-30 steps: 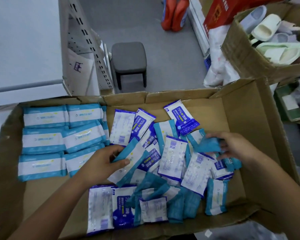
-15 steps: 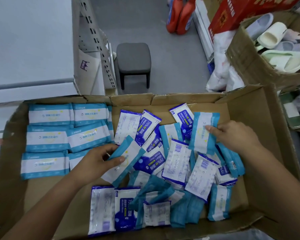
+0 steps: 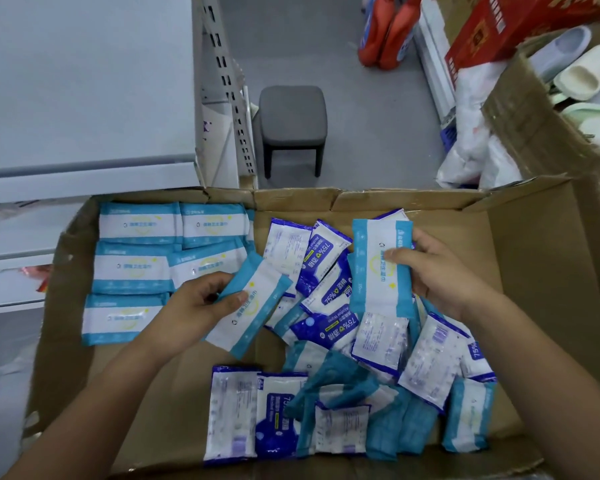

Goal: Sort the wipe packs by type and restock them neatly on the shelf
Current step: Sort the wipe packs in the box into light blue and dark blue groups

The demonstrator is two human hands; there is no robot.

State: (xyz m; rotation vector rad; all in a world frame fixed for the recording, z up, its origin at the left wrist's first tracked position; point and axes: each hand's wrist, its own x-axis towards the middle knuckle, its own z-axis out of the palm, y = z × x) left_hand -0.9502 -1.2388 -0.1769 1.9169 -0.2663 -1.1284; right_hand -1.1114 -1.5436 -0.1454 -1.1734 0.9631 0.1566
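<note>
We are over a wide, shallow brown cardboard box (image 3: 541, 278) on the floor. In its left part, flat teal-and-white wipe packs (image 3: 136, 268) lie face up in three neat rows; their Chinese print is too small for us to read. The middle and right are a loose heap, with more teal ones mixed among dark blue-and-white wipe packs (image 3: 321, 263). On several of those we read "75%", and on one, "Alcohol Wipes", all upside down to us.

The left hand (image 3: 198, 306) grips a tilted teal pack (image 3: 260, 306) by its upper end, thumb on the face and fingers curled beneath. The pack slants down and to the right of the hand, between the sorted rows and the heap.

The right hand (image 3: 440, 275) holds an upright teal pack (image 3: 378, 271), thumb pressed across its yellow-ringed label and fingers wrapped behind its right edge. The pack stands left of the palm, above the jumble.

Beyond the box we see a white metal shelf (image 3: 84, 98) at the left, a grey padded stool (image 3: 291, 116), two orange bottles (image 3: 385, 32), a red carton (image 3: 492, 32) and a second brown box of pale foam slippers (image 3: 582, 74).
</note>
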